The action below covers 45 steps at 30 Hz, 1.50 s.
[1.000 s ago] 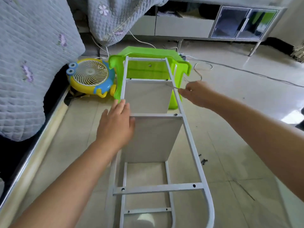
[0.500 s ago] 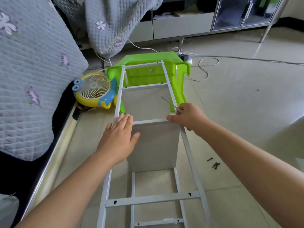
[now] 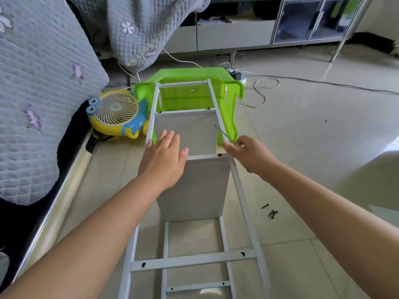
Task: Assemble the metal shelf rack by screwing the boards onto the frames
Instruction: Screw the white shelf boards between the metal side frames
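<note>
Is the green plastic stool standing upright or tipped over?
Tipped over: the green stool lies on its side, underside and legs facing the camera.

- The frame (image 3: 241, 190) was matt grey painted metal.
- The board (image 3: 194, 186) looked smooth, matt.
- The stool (image 3: 190, 76) was glossy green plastic.
- The floor (image 3: 313, 130) was shiny tile.
</note>
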Motion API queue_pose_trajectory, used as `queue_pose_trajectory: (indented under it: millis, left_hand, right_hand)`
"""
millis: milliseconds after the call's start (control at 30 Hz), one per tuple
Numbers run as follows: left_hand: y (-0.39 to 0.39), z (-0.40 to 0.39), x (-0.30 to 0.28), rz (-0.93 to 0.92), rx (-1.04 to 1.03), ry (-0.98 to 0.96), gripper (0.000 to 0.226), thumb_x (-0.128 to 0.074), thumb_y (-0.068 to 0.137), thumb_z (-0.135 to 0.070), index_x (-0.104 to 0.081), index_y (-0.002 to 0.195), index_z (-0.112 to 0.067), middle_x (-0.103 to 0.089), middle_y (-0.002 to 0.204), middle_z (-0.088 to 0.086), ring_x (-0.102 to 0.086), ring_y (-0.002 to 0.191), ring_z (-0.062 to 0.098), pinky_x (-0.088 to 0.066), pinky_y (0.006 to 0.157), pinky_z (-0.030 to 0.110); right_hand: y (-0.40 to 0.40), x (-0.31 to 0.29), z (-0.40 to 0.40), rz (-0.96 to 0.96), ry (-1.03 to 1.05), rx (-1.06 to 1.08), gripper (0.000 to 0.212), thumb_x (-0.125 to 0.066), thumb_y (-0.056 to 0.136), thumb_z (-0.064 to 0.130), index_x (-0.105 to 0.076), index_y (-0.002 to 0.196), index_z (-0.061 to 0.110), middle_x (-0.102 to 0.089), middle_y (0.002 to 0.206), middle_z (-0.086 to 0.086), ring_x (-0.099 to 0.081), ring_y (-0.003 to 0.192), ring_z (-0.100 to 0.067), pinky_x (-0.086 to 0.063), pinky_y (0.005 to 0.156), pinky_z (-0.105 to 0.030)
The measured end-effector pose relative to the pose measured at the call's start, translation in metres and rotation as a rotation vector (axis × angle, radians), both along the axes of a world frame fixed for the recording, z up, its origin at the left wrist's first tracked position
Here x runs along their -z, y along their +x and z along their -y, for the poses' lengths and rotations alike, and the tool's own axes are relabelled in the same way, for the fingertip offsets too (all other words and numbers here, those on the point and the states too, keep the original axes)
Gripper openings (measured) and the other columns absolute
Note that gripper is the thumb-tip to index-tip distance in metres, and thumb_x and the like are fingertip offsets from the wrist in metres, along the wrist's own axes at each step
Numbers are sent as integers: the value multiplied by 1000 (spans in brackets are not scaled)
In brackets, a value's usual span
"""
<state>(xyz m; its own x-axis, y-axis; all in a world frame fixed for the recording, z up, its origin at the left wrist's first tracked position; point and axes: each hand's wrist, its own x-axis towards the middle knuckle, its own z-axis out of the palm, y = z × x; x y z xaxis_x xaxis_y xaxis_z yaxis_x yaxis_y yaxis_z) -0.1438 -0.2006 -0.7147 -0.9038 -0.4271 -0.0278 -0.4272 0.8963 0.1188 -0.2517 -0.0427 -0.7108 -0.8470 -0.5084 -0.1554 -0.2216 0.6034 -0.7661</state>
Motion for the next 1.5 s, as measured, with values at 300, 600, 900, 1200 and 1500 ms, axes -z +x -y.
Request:
queue_pose_trajectory:
  millis: [300, 600, 900, 1200, 1500]
  left_hand:
    - [-4, 1, 15, 22, -46, -81, 55, -23, 100, -36, -25, 143, -3, -21, 153, 10, -12, 144, 21, -6, 115, 34]
    - [-1, 0, 16, 2, -42, -107, 59, -20, 99, -39, -18, 145, -1, -15, 155, 12, -9, 144, 22, -4, 116, 34]
    - [2, -2, 15, -2, -38, -117, 59, -20, 99, -39, -19, 146, -2, -16, 155, 12, -10, 144, 21, -5, 116, 33]
    - [3, -2, 14, 8, -32, -120, 60, -19, 99, -41, -18, 146, -4, -15, 155, 10, -9, 145, 20, -5, 116, 33]
    - [2, -2, 14, 22, -32, -121, 60, -17, 99, -41, -16, 146, -5, -13, 156, 10, -7, 145, 20, -4, 116, 33]
  right_hand:
    - [-16, -57, -21, -433, 119, -275, 2, -53, 89, 13, -53, 89, 16, -45, 59, 4, -40, 57, -12, -34, 57, -24]
    - [-6, -91, -9, -549, 186, -449, 9, -59, 79, 7, -68, 78, 10, -45, 47, 13, -48, 53, 15, -34, 50, -2]
    - [-4, -87, -6, -485, 261, -494, 14, -58, 80, 8, -59, 70, 18, -52, 43, 23, -47, 52, 15, -34, 49, -3]
    - [-2, -95, -5, -469, 340, -528, 13, -57, 82, 10, -59, 74, 19, -49, 59, 14, -47, 56, -1, -34, 50, -3]
    - [-2, -97, -3, -466, 385, -560, 11, -57, 83, 12, -59, 74, 19, -48, 59, 16, -47, 55, 2, -34, 50, -3]
